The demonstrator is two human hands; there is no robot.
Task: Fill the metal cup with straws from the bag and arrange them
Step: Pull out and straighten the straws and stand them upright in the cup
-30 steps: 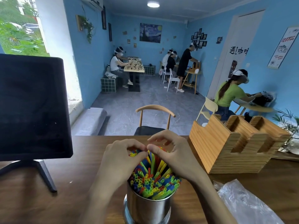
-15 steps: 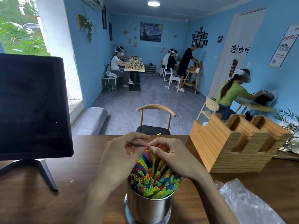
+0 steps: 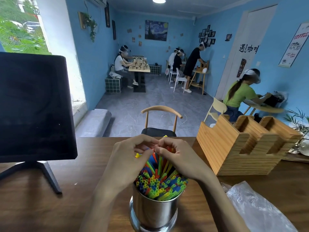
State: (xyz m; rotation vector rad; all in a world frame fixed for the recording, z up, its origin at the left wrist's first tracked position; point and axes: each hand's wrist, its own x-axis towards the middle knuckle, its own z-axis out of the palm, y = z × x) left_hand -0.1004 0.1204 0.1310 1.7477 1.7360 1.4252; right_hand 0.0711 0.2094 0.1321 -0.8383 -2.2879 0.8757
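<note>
A shiny metal cup stands on the wooden table near the front edge, packed with coloured straws that lean toward me. Some taller straws rise at the back of the bunch. My left hand and my right hand curl around those taller straws from either side, fingertips meeting above them. A yellow straw tip pokes out above the fingers and another beside my left thumb. The clear plastic bag lies crumpled and flat at the lower right.
A dark monitor on a stand occupies the table's left side. A slotted wooden holder sits at the right. A chair stands beyond the table's far edge. Several people work at tables farther back.
Both hands have closed tighter around the tall straws and lifted slightly; a yellow straw tip now shows above the fingertips. The cup has stayed in place.
</note>
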